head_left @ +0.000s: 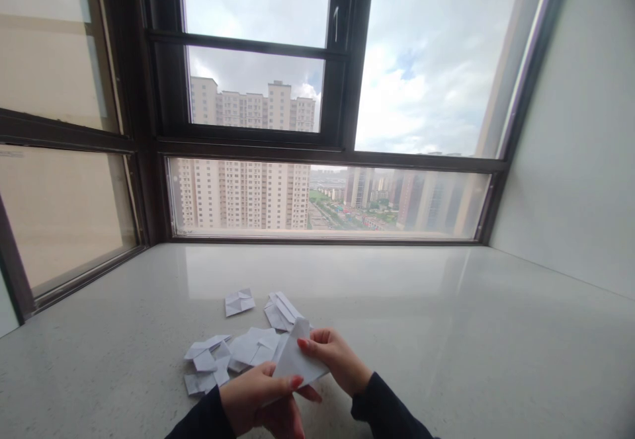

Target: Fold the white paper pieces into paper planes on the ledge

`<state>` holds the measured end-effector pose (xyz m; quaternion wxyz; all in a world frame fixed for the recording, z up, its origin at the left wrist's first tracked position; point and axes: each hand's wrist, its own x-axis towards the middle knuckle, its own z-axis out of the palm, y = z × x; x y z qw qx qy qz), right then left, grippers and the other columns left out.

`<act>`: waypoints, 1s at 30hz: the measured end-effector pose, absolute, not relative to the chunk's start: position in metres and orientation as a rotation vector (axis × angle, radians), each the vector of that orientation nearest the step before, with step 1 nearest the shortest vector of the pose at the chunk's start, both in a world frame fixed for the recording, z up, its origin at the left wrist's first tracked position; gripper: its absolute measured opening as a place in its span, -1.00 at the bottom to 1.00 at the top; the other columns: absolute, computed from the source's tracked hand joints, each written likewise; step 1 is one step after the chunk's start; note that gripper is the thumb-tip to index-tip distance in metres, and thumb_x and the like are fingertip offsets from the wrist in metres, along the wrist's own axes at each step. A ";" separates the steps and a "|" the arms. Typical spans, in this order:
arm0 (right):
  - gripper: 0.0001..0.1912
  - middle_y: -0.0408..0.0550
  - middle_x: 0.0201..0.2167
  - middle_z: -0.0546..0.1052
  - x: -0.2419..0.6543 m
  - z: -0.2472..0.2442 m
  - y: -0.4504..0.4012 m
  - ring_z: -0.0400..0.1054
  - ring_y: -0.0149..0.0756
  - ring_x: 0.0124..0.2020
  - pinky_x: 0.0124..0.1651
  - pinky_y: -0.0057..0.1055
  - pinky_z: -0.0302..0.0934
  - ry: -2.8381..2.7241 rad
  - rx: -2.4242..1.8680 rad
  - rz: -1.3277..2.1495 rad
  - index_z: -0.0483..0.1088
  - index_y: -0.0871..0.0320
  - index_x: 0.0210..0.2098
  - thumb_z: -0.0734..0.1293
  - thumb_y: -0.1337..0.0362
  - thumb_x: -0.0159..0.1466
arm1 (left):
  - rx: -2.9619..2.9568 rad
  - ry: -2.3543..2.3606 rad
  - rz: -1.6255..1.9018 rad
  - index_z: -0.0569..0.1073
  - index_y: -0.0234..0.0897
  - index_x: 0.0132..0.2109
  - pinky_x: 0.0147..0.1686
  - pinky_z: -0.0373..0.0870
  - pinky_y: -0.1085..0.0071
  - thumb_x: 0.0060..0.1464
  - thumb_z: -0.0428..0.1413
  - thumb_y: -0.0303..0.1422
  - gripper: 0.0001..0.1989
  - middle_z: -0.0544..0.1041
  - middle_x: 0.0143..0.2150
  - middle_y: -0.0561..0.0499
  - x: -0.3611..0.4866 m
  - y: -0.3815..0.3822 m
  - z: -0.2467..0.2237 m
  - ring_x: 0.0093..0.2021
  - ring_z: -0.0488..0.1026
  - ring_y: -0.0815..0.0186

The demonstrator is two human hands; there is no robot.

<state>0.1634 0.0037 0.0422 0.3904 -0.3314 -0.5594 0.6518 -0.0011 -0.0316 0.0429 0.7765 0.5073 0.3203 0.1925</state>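
Note:
A folded piece of white paper [297, 359] with a pointed top is held up between both hands, above the pale sill. My left hand [262, 396] grips its lower left edge, thumb on the near face and fingers behind and below. My right hand [337, 356] pinches its right side, with the thumb pressed on the face. Just beyond the hands lie several folded white papers: a small square one [239, 302], a layered one [282, 311], a middle group [254, 346] partly hidden by the held paper, and a left group [207, 363].
The glossy speckled sill [446, 333] runs back to a dark window frame [327, 156]. A white wall [575, 141] stands on the right, and another window meets the frame on the left. Tall buildings show outside.

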 end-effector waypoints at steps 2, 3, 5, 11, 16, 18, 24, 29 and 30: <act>-0.55 -0.19 -0.74 0.32 0.167 0.042 0.008 0.10 -0.55 -0.71 -0.62 -0.56 -0.15 -1.387 -0.859 1.605 0.37 0.33 -0.62 0.39 -0.01 -0.15 | 1.089 0.688 0.510 0.41 -0.45 -0.17 -0.58 0.23 0.49 -0.15 0.02 0.01 -0.42 0.52 -0.57 -0.06 0.000 -0.030 0.044 -0.58 0.42 0.35; -0.54 -0.17 -0.73 0.34 0.168 0.042 0.010 0.13 -0.53 -0.71 -0.62 -0.55 -0.12 -1.369 -0.868 1.586 0.37 0.34 -0.61 0.39 -0.02 -0.16 | 1.086 0.700 0.561 0.41 -0.45 -0.18 -0.57 0.24 0.48 -0.14 -0.01 0.02 -0.42 0.52 -0.57 -0.07 0.000 -0.029 0.045 -0.56 0.43 0.33; -0.52 -0.14 -0.72 0.36 0.170 0.041 0.014 0.18 -0.49 -0.71 -0.62 -0.54 -0.07 -1.345 -0.886 1.564 0.38 0.34 -0.60 0.39 -0.04 -0.17 | 1.074 0.749 0.642 0.40 -0.44 -0.21 -0.57 0.25 0.49 -0.14 -0.03 0.05 -0.40 0.53 -0.58 -0.08 0.001 -0.027 0.044 -0.57 0.44 0.32; -0.50 -0.11 -0.70 0.40 0.169 0.036 0.018 0.25 -0.42 -0.69 -0.60 -0.50 0.03 -1.349 -0.907 1.548 0.41 0.34 -0.56 0.38 -0.06 -0.17 | 1.061 0.812 0.698 0.40 -0.44 -0.28 -0.58 0.24 0.51 -0.18 -0.06 0.11 -0.38 0.53 -0.58 -0.11 0.005 -0.025 0.038 -0.61 0.42 0.34; -0.52 -0.16 -0.72 0.36 0.169 0.030 0.023 0.17 -0.48 -0.70 -0.61 -0.54 -0.06 -1.377 -0.954 1.493 0.41 0.33 -0.57 0.37 -0.05 -0.15 | 1.072 0.849 0.694 0.41 -0.42 -0.29 -0.62 0.21 0.51 -0.20 -0.10 0.15 -0.34 0.52 -0.61 -0.09 0.006 -0.021 0.035 -0.63 0.41 0.34; -0.52 -0.18 -0.73 0.33 0.170 0.028 0.024 0.12 -0.52 -0.71 -0.62 -0.55 -0.11 -1.380 -0.959 1.475 0.40 0.33 -0.59 0.38 -0.04 -0.16 | 1.076 0.849 0.684 0.41 -0.40 -0.29 -0.61 0.21 0.51 -0.19 -0.10 0.14 -0.36 0.52 -0.61 -0.08 0.006 -0.020 0.035 -0.63 0.40 0.34; -0.52 -0.20 -0.74 0.30 0.169 0.028 0.022 0.06 -0.54 -0.70 -0.62 -0.55 -0.16 -1.397 -0.956 1.448 0.38 0.31 -0.62 0.37 -0.06 -0.16 | 1.058 0.863 0.652 0.41 -0.37 -0.29 -0.55 0.26 0.46 -0.15 -0.10 0.11 -0.40 0.52 -0.59 -0.07 0.004 -0.020 0.037 -0.57 0.43 0.30; -0.52 -0.19 -0.72 0.33 0.168 0.027 0.021 0.09 -0.53 -0.69 -0.62 -0.55 -0.14 -1.400 -0.967 1.441 0.39 0.31 -0.60 0.36 -0.06 -0.15 | 1.039 0.855 0.660 0.39 -0.39 -0.27 -0.53 0.29 0.44 -0.19 -0.07 0.12 -0.39 0.51 -0.59 -0.07 0.003 -0.020 0.036 -0.50 0.46 0.23; -0.52 -0.18 -0.71 0.34 0.167 0.027 0.021 0.11 -0.52 -0.69 -0.61 -0.55 -0.12 -1.399 -0.963 1.440 0.39 0.32 -0.59 0.37 -0.06 -0.15 | 1.038 0.852 0.660 0.39 -0.39 -0.27 -0.53 0.29 0.44 -0.19 -0.06 0.12 -0.38 0.51 -0.59 -0.06 0.003 -0.020 0.036 -0.50 0.46 0.23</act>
